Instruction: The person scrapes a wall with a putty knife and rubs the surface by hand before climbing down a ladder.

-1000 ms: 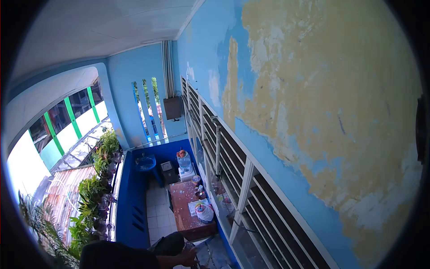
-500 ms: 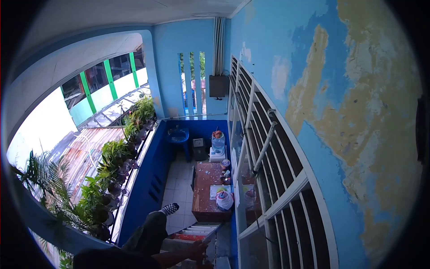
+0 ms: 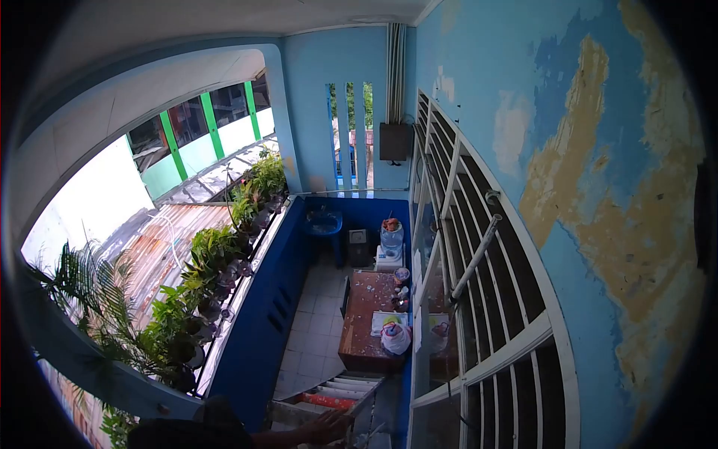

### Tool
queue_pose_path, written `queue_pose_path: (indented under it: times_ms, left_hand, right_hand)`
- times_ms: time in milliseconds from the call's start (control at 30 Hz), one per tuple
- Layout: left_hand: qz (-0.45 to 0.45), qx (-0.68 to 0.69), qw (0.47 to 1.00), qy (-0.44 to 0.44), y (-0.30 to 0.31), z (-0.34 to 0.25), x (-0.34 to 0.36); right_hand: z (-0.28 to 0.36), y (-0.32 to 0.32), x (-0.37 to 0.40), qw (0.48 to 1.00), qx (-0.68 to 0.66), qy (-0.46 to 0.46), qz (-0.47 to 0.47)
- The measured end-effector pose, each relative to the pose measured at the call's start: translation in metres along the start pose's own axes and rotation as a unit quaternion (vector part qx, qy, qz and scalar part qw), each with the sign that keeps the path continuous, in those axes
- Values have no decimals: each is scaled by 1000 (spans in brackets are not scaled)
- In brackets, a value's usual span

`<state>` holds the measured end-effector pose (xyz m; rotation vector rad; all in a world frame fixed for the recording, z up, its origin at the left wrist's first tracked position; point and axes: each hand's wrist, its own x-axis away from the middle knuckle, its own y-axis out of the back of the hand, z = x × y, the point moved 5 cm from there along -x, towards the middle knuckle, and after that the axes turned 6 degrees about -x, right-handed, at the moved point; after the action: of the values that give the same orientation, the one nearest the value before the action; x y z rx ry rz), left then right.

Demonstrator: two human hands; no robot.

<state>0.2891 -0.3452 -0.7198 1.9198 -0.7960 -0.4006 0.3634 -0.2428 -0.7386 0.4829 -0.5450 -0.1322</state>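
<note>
My right hand (image 3: 325,426) is low in the frame, in shadow, at the upper end of a ladder (image 3: 336,393). Its fingers look stretched out over the ladder's top, and no object shows in them. The ladder has pale steps and one red step (image 3: 329,400), and slopes down toward the tiled floor. Part of my dark clothing (image 3: 202,430) fills the bottom edge. My left hand is out of view.
A brown table (image 3: 366,292) carries a tied plastic bag (image 3: 395,338) and small containers. Beyond are a blue sink (image 3: 323,222) and a water dispenser (image 3: 390,243). Louvred windows (image 3: 486,262) and a peeling wall (image 3: 591,150) are right; potted plants (image 3: 202,262) line the left ledge.
My leg and checkered foot, stretched forward before, have left the view beside the ladder. The scene has shifted right as my head turned a little left. My right hand stays at the ladder.
</note>
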Motion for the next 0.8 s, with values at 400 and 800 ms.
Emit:
queue_pose_path:
  times_ms: [400,800]
  left_hand:
    - [61,-82,981,166,23,76,71]
    - [-88,-59,989,100,18,86,72]
  right_hand:
    - [2,6,6,999,-26,-39,0]
    - [-56,-3,35,997,-38,-45,-41]
